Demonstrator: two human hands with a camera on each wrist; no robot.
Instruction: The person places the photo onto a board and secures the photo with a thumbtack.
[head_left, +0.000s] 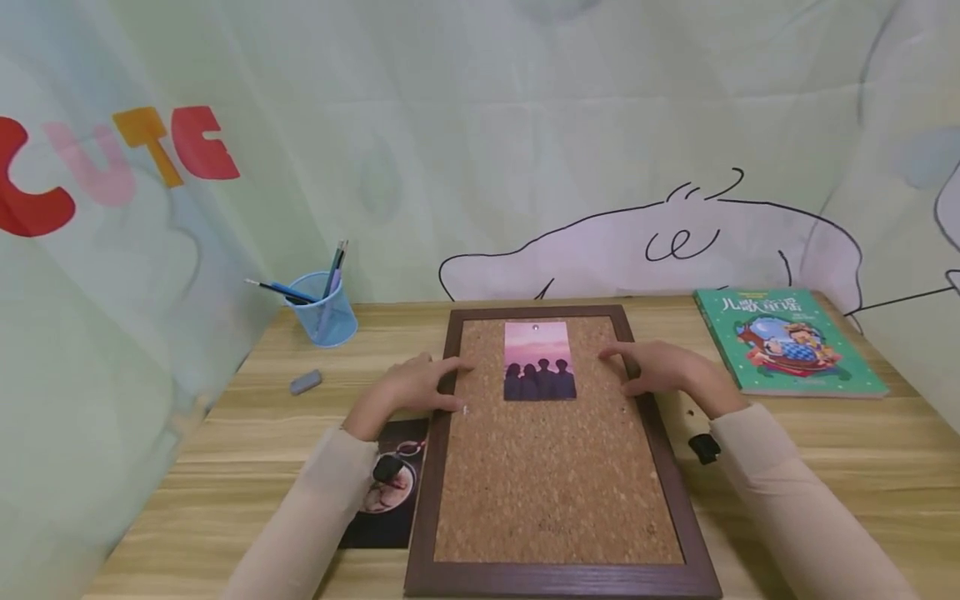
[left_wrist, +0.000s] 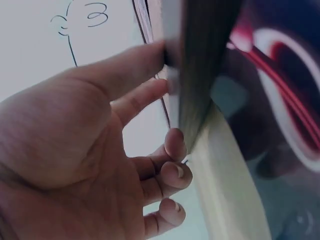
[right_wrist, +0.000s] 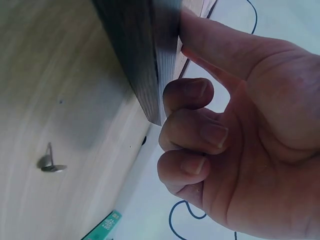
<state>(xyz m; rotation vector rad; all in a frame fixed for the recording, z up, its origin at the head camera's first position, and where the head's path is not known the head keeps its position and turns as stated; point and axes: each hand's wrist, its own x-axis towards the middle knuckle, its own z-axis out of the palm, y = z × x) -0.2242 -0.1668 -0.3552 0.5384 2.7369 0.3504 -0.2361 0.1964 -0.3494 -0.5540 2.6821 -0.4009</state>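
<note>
A cork board (head_left: 555,483) in a dark brown frame lies on the table. Near its top, a photo (head_left: 538,362) with a pink sky and dark silhouettes hangs from a single pin (head_left: 536,327). Over the frame's left side, my left hand (head_left: 412,385) rests its thumb and forefinger on the cork; the other fingers hang loosely curled beside the frame (left_wrist: 197,60). My right hand (head_left: 660,367) touches the opposite side likewise, its remaining fingers bent next to the frame edge (right_wrist: 155,60). Neither hand holds a loose thing.
Left of the board lies a dark picture (head_left: 397,525), partly covered by frame and sleeve. A grey eraser (head_left: 306,382) and a blue mesh pen cup (head_left: 332,321) stand farther left. A green book (head_left: 795,342) lies at right. Metal pins (right_wrist: 51,162) lie on the table near the right hand.
</note>
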